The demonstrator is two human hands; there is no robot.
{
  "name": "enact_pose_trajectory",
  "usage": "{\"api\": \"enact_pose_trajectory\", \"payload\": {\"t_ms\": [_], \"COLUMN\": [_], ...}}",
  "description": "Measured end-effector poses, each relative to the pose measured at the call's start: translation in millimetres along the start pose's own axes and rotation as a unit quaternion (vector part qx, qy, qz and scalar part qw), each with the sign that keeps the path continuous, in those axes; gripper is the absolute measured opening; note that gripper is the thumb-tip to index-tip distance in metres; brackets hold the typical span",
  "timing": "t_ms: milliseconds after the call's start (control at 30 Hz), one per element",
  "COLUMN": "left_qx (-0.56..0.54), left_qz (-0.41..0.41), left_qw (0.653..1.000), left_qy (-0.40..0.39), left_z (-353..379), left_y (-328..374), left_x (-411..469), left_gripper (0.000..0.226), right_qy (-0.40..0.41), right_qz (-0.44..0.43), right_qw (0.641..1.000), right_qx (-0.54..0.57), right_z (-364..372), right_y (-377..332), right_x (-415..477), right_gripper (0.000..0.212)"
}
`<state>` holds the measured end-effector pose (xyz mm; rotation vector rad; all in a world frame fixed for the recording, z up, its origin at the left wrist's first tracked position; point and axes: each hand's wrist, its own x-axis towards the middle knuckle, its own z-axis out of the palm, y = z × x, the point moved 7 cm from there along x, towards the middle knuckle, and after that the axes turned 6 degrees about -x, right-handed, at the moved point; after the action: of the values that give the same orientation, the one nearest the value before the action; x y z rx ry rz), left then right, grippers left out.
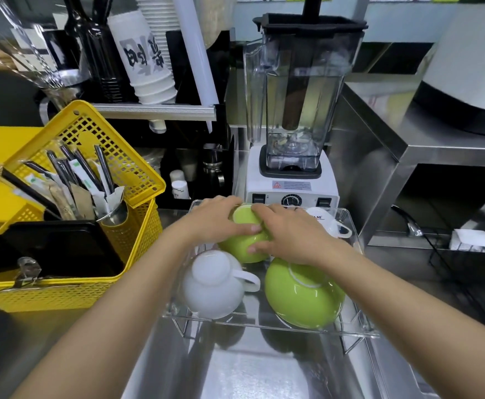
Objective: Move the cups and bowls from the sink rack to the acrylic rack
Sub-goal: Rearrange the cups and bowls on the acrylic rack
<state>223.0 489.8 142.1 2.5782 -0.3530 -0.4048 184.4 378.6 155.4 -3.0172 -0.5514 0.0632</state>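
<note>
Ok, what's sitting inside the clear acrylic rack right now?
The acrylic rack holds a white cup and green bowl in front, a green bowl under both hands, a white cup behind. The hands cover anything else.

My head camera looks forward and down, close over the rack, my forearms reaching in from below.

A steel counter bears an acrylic rack, yellow basket and blender.

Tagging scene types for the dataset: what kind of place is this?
Probably a cafe or drinks-shop work counter: a commercial blender, stacks of printed paper cups, a yellow basket of wrapped straws, all on a stainless steel counter.
</note>
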Motion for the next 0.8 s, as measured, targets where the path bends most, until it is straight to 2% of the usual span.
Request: {"api": "enact_pose_trajectory", "payload": {"t_ms": [100,133,167,300,400,467,633,800], "left_qx": [-0.148,-0.163,-0.149,0.025,0.06,0.053,-0.042,-0.087], "left_qz": [-0.003,-0.006,-0.01,0.0,-0.013,-0.026,-0.051,-0.083], "left_qw": [0.989,0.987,0.989,1.0,0.997,0.997,0.986,0.986], "left_qy": [-0.008,0.003,0.013,0.018,0.036,0.044,0.151,0.119], "left_z": [-7.2,-11.8,-16.2,-16.1,-19.5,-24.9,-45.8,-42.5], "left_y": [-8.8,-11.9,-16.0,-24.3,-28.4,-29.5,-18.7,-5.5], "left_x": [-3.3,-4.5,-4.7,1.8,3.2,1.5,-6.3,-14.3], "left_gripper": [0.055,0.046,0.039,0.022,0.008,0.008,0.024,0.022], "right_qy": [-0.019,-0.028,-0.036,-0.047,-0.035,-0.024,-0.022,-0.013], "right_qz": [0.004,0.002,-0.002,-0.012,-0.018,-0.019,-0.006,0.016], "right_qw": [0.999,0.998,0.996,0.986,0.984,0.984,0.972,0.971], "right_qx": [0.044,0.061,0.079,0.16,0.174,0.178,0.236,0.236], "right_z": [1.0,1.6,2.1,1.8,0.9,0.3,-3.0,-5.5], "right_y": [2.3,3.5,4.8,8.1,7.8,8.4,8.1,4.4], "right_x": [4.3,5.7,6.9,8.2,7.1,6.6,6.8,8.1], "right_gripper": [0.067,0.069,0.071,0.078,0.08,0.077,0.08,0.095]}}
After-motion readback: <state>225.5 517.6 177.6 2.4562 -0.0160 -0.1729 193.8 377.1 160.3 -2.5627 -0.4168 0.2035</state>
